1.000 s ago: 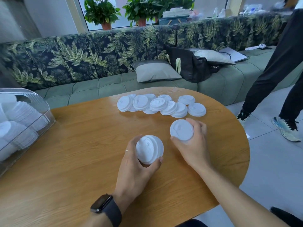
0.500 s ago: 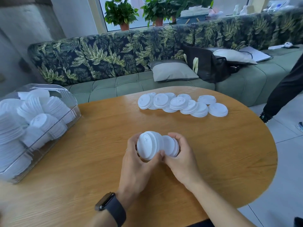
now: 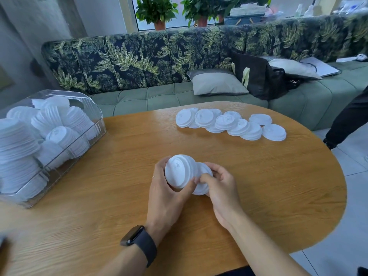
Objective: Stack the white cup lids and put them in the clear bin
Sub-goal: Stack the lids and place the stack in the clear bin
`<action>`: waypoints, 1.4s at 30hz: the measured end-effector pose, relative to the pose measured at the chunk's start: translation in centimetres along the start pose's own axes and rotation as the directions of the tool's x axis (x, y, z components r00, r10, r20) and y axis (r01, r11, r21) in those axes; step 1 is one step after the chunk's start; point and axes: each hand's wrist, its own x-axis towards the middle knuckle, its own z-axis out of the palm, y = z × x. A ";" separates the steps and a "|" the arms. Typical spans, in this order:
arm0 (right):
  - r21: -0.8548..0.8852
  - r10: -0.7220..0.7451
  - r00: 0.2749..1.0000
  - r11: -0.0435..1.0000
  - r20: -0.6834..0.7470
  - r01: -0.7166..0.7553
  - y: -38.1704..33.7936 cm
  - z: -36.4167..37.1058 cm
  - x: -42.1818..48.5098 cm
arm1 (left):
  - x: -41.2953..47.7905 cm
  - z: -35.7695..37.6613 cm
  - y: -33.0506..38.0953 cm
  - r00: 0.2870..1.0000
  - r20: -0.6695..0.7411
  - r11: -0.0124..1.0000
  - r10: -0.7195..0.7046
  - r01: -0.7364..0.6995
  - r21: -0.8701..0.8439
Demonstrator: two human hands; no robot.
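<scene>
left grip (image 3: 167, 198) curls round a short stack of white lids (image 3: 178, 171), held on edge above the wooden surface (image 3: 119, 176); right grip (image 3: 221, 188) pinches one more lid (image 3: 199, 191) against its back. loose lids (image 3: 231, 124) overlap at the far side (the clear bin (image 3: 95, 116), stacks inside, stands at the left)

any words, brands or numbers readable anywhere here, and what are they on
No text here is legible.
On the stack of white plastic cup lids: a raised moulded mark on the top lid, too faint to read.
On the black smartwatch: dark screen, nothing shown.
On the small bottles on the window sill: too blurred to read.
</scene>
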 end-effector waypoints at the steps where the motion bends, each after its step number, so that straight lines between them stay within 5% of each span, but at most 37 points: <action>1: 0.059 0.027 1.000 0.998 0.004 -0.027 0.0 0.0 0.1 | 0.0 0.0 -0.1 1.000 -0.005 1.000 0.007 -0.007 0.004; 7: 0.403 0.114 0.982 0.900 0.152 -0.167 -0.5 0.0 0.2 | 0.3 0.4 -0.3 0.999 0.003 0.999 0.035 -0.035 0.037; 18: 0.494 0.137 0.972 0.842 0.192 -0.216 -0.9 -0.2 -0.1 | 0.3 0.5 -0.1 0.994 -0.011 0.993 0.107 -0.107 0.055; 42: 0.246 -0.004 0.966 0.967 0.258 -0.061 -0.9 0.2 -0.9 | 0.1 1.0 -0.6 0.963 0.126 0.935 0.240 -0.264 0.236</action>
